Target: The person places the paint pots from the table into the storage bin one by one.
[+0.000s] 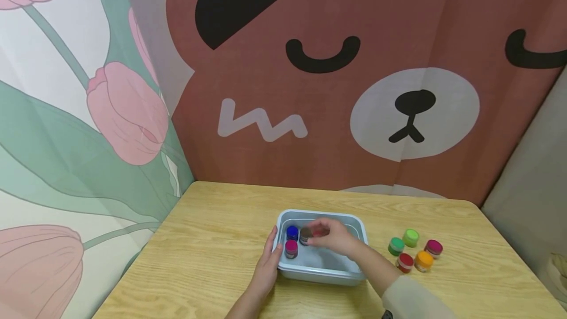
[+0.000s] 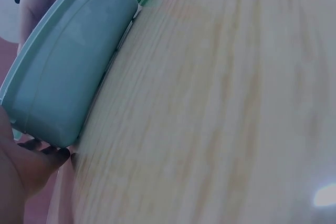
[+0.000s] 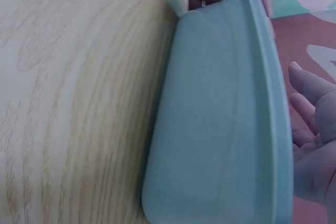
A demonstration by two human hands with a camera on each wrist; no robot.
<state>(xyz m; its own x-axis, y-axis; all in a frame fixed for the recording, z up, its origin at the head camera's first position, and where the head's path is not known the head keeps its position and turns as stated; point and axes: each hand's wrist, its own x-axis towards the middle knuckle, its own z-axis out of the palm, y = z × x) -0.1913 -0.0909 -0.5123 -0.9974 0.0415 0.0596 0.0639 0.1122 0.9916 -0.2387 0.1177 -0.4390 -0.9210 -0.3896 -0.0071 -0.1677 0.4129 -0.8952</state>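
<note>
A light blue tray (image 1: 321, 274) stands on the table. My left hand (image 1: 267, 262) grips its left end, thumb by the rim and fingers against the outer wall. Inside the tray, my right hand (image 1: 334, 237) reaches in from the right, with finger and thumb at a small brown jar (image 1: 304, 236). A blurred reddish patch shows under that hand; what it is I cannot tell. The blue jar (image 1: 292, 233) and the pink jar (image 1: 291, 249) stand upright beside the brown one. In the right wrist view, the tray wall (image 3: 210, 119) hides whatever the right fingers (image 3: 312, 85) touch.
Right of the tray stand several more small jars: green (image 1: 396, 246), lime (image 1: 411, 238), magenta (image 1: 433, 248), orange (image 1: 424, 261) and red (image 1: 405, 263). The wooden table (image 1: 199, 260) ends at the back against a bear-printed curtain (image 1: 266, 171).
</note>
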